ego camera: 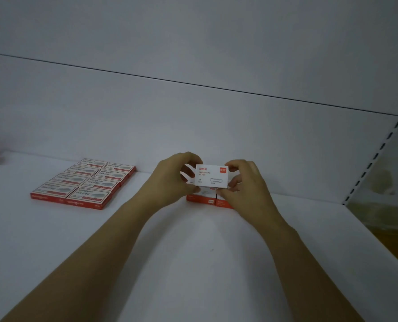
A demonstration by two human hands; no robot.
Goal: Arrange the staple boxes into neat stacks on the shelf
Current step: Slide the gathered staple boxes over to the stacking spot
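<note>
1. On the white shelf (193, 252), our left hand (170, 180) and right hand (244, 187) hold a small white box (212, 176) by its two ends, fingers (234, 163) curled round its edges and gripping it.
2. The box sits just over two red-fronted boxes (207, 199) standing side by side; whether it touches them, we cannot tell.
3. Well apart to the left, flat red boxes (84, 182) lie in a tidy block.
4. We judge this to be the stacking step: next, the box should be squared to those beneath, lowered flat and let go.
</note>
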